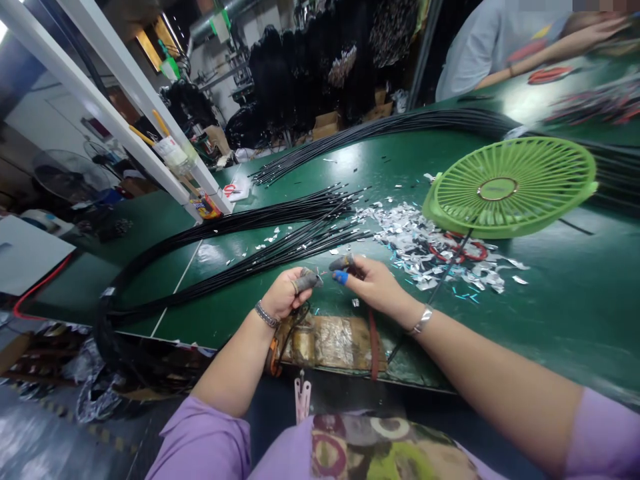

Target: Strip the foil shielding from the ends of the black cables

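Observation:
My left hand is closed, thumb against fingers, in grey finger covers. Pinched in it is the end of a black cable, with thin, light wires poking out at the fingertips. Facing it from a short distance is my right hand, its blue-covered thumb and grey-covered finger pressed close together. Whatever lies between them is too small to make out. Below both hands, at the table's front edge, sits a worn board wrapped in clear tape, with a reddish-brown band around its right part.
Bundles of black cables lie left and behind on the green table. Foil scraps and blue bits are heaped to the right, beside a green fan. White posts rise at left. Another person sits at far right.

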Tool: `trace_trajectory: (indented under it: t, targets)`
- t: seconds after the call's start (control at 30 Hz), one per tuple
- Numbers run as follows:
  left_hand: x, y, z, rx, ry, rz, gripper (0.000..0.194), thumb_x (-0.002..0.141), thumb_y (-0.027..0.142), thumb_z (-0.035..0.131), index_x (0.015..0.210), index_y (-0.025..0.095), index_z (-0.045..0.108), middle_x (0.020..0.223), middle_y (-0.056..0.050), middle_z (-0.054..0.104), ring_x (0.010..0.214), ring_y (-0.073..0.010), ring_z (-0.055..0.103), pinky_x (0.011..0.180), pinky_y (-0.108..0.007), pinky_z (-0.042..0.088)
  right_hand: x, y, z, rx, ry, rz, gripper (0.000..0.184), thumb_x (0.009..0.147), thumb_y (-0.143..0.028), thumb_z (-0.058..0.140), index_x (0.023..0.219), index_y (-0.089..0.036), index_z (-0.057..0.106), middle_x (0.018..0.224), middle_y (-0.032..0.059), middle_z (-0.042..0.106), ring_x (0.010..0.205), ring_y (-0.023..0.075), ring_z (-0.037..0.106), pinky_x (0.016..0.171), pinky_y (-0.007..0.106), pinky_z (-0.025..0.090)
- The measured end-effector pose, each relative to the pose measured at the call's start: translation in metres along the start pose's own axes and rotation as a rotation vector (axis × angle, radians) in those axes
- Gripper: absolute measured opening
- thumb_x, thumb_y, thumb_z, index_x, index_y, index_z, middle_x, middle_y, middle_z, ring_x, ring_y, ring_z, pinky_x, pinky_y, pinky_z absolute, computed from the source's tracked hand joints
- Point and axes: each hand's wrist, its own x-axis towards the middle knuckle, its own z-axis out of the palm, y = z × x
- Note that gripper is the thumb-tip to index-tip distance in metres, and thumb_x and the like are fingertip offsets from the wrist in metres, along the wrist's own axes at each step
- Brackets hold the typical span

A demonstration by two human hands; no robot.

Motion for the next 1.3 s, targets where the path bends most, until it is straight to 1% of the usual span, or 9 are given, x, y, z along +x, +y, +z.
trace_trajectory:
  t: [0.17,0.27,0.4,0.6,0.8,0.93,1.03,1.17,1.3]
  targets:
    - [-0.001,-0.001,0.002,0.126,-0.007,-0.014,0.055,0.06,0.068,0.069,0.069,0.017,0.049,0.041,0.01,0.043,0.03,-0.0018,0.025,0.034,-0.018,0.013,-0.002,0.003,0.005,-0.026,-0.076,0.01,0.029,0.072,-0.043,0.07,0.088,-0.019,0.067,0.078,0.0036,0.067,0.071,0.0177,0.058,0.068,0.031,0.05]
    - [-0.001,-0.002,0.003,0.167,0.005,0.027,0.053,0.062,0.066,0.068,0.069,0.017,0.049,0.043,0.01,0.044,0.031,-0.002,0.026,0.035,-0.018,0.015,-0.001,0.001,0.003,0.096,-0.127,0.061,0.029,0.073,-0.045,0.067,0.087,-0.019,0.066,0.078,0.0034,0.067,0.076,0.0192,0.061,0.073,0.034,0.051]
    - [-0.002,-0.002,0.006,0.206,0.023,0.1,0.05,0.064,0.062,0.07,0.069,0.016,0.052,0.043,0.009,0.044,0.034,-0.0025,0.029,0.038,-0.019,0.02,0.001,-0.001,0.001,0.217,-0.09,0.085,0.028,0.073,-0.044,0.067,0.088,-0.021,0.064,0.083,0.004,0.069,0.082,0.0203,0.064,0.078,0.036,0.052]
    - [-0.001,-0.003,0.007,0.229,0.015,0.11,0.048,0.063,0.059,0.073,0.07,0.016,0.054,0.042,0.009,0.043,0.039,-0.0041,0.032,0.043,-0.019,0.025,-0.002,0.0,0.003,-0.005,-0.069,-0.037,0.018,0.074,-0.029,0.061,0.09,-0.02,0.065,0.077,0.0034,0.068,0.066,0.0165,0.059,0.064,0.03,0.049]
    - [0.001,-0.009,0.005,0.337,0.023,0.126,0.043,0.067,0.057,0.068,0.067,0.016,0.053,0.045,0.007,0.041,0.043,-0.0057,0.033,0.046,-0.021,0.026,-0.006,-0.009,-0.001,-0.252,-0.057,-0.199,0.017,0.07,-0.015,0.055,0.083,-0.02,0.065,0.074,0.003,0.064,0.069,0.0171,0.054,0.065,0.029,0.044]
    - [0.002,-0.012,0.003,0.477,0.043,0.197,0.031,0.075,0.045,0.063,0.068,0.016,0.055,0.051,0.006,0.044,0.049,-0.0073,0.035,0.049,-0.021,0.028,-0.005,-0.01,0.002,-0.269,-0.08,-0.201,0.015,0.071,-0.013,0.053,0.081,-0.02,0.06,0.073,0.0023,0.062,0.067,0.0162,0.052,0.063,0.028,0.042]
    - [0.002,-0.012,0.004,0.573,0.058,0.246,0.025,0.076,0.037,0.063,0.065,0.015,0.056,0.054,0.005,0.045,0.052,-0.0078,0.036,0.051,-0.021,0.028,-0.004,-0.011,0.008,-0.349,-0.071,-0.184,0.013,0.067,-0.011,0.052,0.073,-0.021,0.053,0.069,0.0015,0.057,0.064,0.0163,0.049,0.061,0.028,0.039]
    - [0.001,-0.01,0.005,0.489,0.056,0.174,0.029,0.073,0.041,0.067,0.065,0.016,0.053,0.049,0.006,0.044,0.047,-0.0069,0.036,0.047,-0.021,0.027,-0.004,-0.012,0.014,-0.391,-0.023,-0.199,0.015,0.063,-0.009,0.051,0.069,-0.022,0.048,0.067,0.002,0.055,0.064,0.0171,0.048,0.06,0.029,0.038]
    - [0.001,-0.005,0.005,0.281,0.08,0.028,0.04,0.071,0.055,0.063,0.069,0.018,0.049,0.044,0.008,0.043,0.034,-0.0043,0.028,0.038,-0.02,0.019,-0.003,-0.01,0.01,-0.264,0.101,-0.168,0.009,0.078,-0.019,0.05,0.084,-0.021,0.056,0.071,0.0025,0.059,0.063,0.0163,0.051,0.06,0.029,0.041]
